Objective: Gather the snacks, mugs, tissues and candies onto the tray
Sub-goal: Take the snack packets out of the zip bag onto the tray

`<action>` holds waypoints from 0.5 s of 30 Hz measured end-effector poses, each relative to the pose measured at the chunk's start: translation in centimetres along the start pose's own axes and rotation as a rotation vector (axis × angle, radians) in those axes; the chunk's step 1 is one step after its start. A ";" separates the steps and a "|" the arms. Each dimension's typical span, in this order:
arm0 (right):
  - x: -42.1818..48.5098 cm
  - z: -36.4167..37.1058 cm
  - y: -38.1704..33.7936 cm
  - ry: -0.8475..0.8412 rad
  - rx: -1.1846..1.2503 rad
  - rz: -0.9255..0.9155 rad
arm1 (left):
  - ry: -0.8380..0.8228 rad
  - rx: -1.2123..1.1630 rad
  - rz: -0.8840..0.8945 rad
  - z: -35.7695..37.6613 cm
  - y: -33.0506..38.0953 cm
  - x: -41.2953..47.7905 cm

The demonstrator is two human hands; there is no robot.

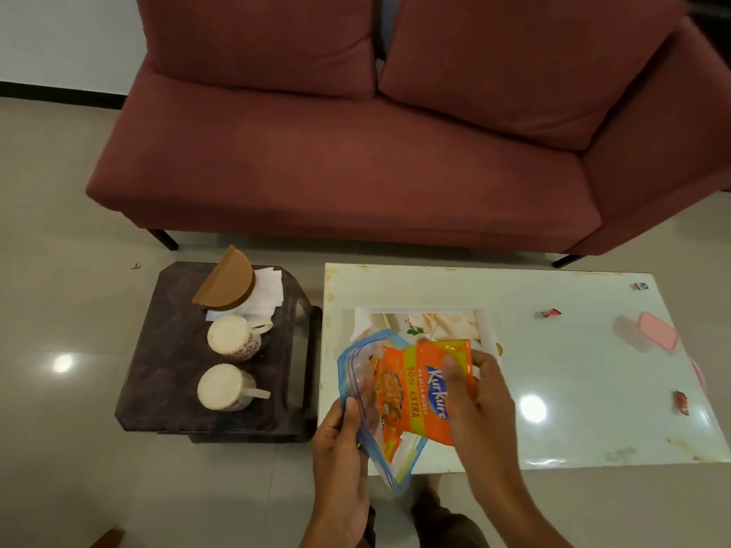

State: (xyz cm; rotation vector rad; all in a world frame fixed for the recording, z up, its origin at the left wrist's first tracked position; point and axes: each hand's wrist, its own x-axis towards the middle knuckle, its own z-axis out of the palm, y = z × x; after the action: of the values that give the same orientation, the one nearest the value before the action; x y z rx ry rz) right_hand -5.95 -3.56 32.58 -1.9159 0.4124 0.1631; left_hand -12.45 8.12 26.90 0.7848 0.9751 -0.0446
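Nearest to us, our left hand pinches the left edge of a clear, blue-edged bag between thumb and fingers. Our right hand is curled round an orange Kurkure packet and grips its right side. The packet's left part shows through the plastic, so it seems to sit partly inside the bag. Both are held up over the near left corner of the white table.

Just behind the packet, the tray lies on the table with a flower-printed cloth or liner inside, and the bag and packet cover its near edge.

On the right of the table, a candy lies near the right edge. A pink box sits farther back. A second candy lies between the box and the tray, and a third candy is by the far right corner.

A dark stool stands just left of the table. On it are the near mug and, behind it, the far mug, both with handles pointing right. Behind them, the white tissues lie in a brown half-round holder.

A red sofa stands beyond both, on the pale tiled floor.
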 end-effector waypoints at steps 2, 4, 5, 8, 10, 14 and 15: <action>1.3 -2.6 -0.3 0.017 0.017 0.017 | 0.011 -0.019 -0.014 0.2 -0.2 0.3; 3.3 -5.6 -0.3 0.043 0.013 0.025 | 0.013 -0.043 -0.037 0.7 -0.6 0.7; 4.6 -6.8 -0.1 0.059 -0.001 0.026 | 0.008 -0.049 -0.047 0.8 -0.8 0.9; 9.7 -9.1 2.2 0.079 -0.031 0.051 | 0.001 -0.054 -0.036 1.5 -1.4 1.2; 14.4 -9.6 5.3 0.067 -0.034 0.106 | 0.037 -0.048 -0.035 2.2 -2.2 1.5; 23.3 -9.0 11.6 0.043 -0.067 0.208 | 0.096 0.012 0.022 2.2 -4.3 2.6; 25.1 -8.7 13.1 0.038 -0.094 0.206 | 0.091 0.031 0.028 2.2 -5.0 3.0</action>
State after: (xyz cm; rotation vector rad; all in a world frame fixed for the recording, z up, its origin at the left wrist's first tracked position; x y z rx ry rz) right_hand 11.96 -21.07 16.69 -1.9693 0.6380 0.2856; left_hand -10.96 4.06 22.46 0.8343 1.0516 0.0003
